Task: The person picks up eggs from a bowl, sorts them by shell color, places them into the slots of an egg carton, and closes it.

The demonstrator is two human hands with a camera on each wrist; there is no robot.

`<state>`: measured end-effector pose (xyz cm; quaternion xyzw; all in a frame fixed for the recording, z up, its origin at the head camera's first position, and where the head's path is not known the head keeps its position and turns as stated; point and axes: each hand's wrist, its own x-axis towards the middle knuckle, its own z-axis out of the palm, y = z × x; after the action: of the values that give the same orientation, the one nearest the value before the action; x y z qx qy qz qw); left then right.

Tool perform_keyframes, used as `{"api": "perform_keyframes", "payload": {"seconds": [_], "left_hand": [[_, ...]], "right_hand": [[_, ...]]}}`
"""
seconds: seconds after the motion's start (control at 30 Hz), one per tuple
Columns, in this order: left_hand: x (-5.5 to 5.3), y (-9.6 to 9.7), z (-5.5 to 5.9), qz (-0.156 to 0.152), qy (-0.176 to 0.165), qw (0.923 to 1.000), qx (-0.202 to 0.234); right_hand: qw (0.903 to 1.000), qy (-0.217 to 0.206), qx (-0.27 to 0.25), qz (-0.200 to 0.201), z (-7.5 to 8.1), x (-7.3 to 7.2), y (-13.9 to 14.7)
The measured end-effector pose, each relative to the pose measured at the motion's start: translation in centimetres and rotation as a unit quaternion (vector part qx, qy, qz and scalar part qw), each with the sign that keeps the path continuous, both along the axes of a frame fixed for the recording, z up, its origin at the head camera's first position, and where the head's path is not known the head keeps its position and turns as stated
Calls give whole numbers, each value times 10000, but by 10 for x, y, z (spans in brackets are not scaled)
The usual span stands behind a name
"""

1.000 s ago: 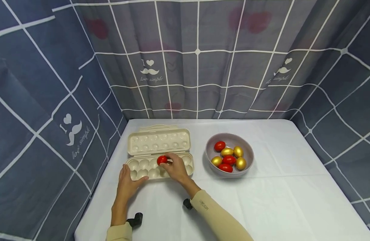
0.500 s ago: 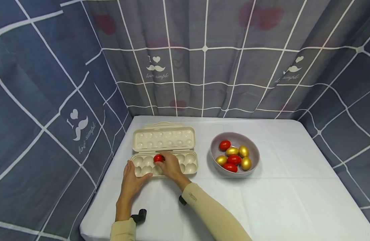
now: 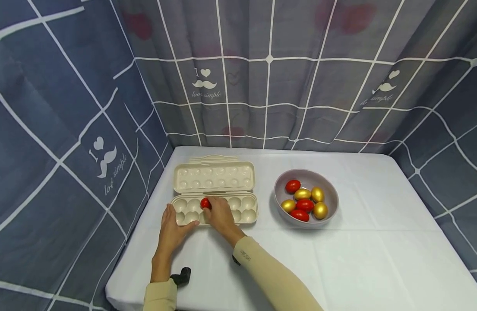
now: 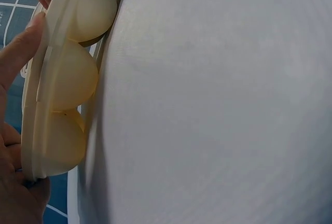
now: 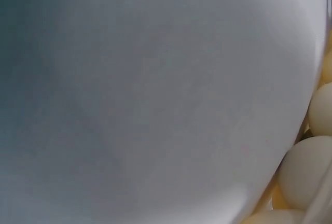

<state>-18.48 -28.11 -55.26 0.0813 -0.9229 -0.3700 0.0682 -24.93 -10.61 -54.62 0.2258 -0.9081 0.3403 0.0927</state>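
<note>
Red and glossy, the egg [image 3: 205, 203] sits at the third cup from the left in the back row of the cream box [image 3: 236, 203]. The right hand [image 3: 221, 216] has it pinched, thumb and fingers closed in about its smooth side, though some of that grip is hidden from above. The left hand [image 3: 172, 233] braces the box's near-left corner, thumb on the near rim and fingers bent round the end.

Seating the egg in its cup looks like the step in hand; whether it already touches bottom, I cannot tell. The next move seems to call for a straight, gentle lowering and a loosening of the fingertips — with the left hand keeping the light box from sliding.

The box looks like thin, stiff plastic, its cups bulging as round domes underneath; the lid [image 3: 214, 176] lies folded back, dimpled in two rows. To the right, a mauve-grey bowl [image 3: 331, 194], round and smooth, holds three red eggs [image 3: 305, 205] and four gold eggs [image 3: 317, 194] — shiny, probably slippery. White cloth [image 3: 362, 259] covers the table, faintly creased.
</note>
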Motion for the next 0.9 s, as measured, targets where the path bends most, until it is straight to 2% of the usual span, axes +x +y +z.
{"api": "perform_keyframes", "payload": {"seconds": [0.2,0.3,0.4,0.53,0.67,0.8,0.9], "left_hand": [[2,4,-3,-11,51,10000,8],[5,5,-7,-13,-39,10000,20],[8,5,-9,-3,-122,9999,34],[7,6,-6,-26,-224,9997,31],[5,6,-3,-69,-349,9994,45],[4,5,-2,-49,-354,9994,16],[3,3,-1,-35,-316,9995,-11]], "right_hand": [[9994,56,-337,68,-4,0,9],[9970,-13,-771,-23,-4,5,20],[9894,-136,-1446,-93,-2,10,36],[9702,-203,-2415,23,-1,15,65],[9493,-117,-3135,215,7,22,100],[9264,-167,-3747,322,31,33,135],[9108,-367,-4105,256,45,36,160]]}}
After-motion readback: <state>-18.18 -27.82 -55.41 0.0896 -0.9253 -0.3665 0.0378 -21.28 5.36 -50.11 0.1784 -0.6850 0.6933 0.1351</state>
